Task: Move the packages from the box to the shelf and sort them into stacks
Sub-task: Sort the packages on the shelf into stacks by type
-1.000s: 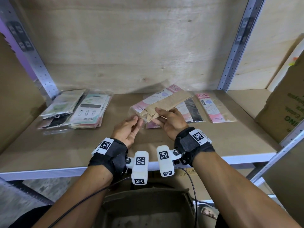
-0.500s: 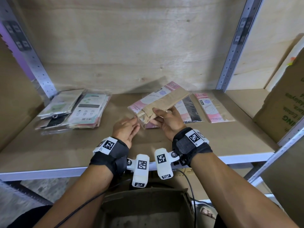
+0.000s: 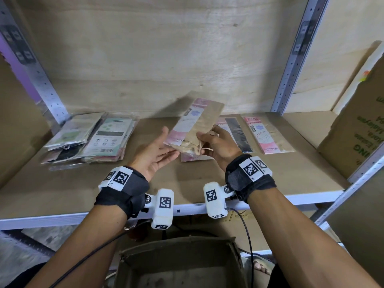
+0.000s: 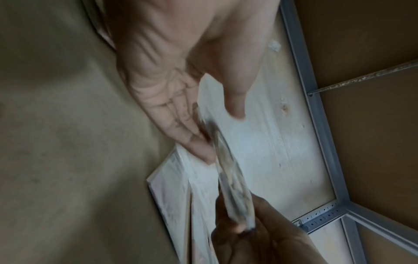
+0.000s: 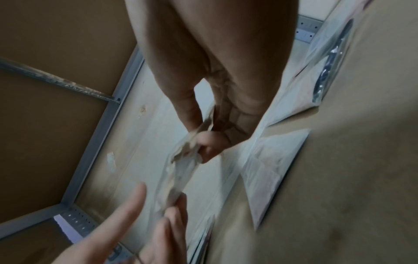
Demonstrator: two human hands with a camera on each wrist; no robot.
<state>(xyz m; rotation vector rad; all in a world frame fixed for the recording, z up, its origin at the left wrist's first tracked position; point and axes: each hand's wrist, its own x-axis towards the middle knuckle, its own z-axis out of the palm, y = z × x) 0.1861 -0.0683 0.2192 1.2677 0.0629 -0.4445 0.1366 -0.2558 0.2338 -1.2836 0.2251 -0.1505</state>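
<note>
My right hand pinches the lower end of a clear-wrapped pink and beige package, held tilted above the shelf. My left hand lies open, palm up, fingertips touching the package's lower left edge. The right wrist view shows thumb and fingers of the right hand squeezing the crumpled package. In the left wrist view the left hand's straight fingers meet the package edge-on. The cardboard box stands below the shelf's front edge; no packages show inside it.
A stack of green and white packages lies at the shelf's left. Pink and black packages lie under my right hand, and a pink and beige one lies further right. A large carton leans at far right beyond the metal upright.
The package has swung from a low slant to a steeper, more upright tilt. My left hand has let go of its near end, turned palm up and spread open.
</note>
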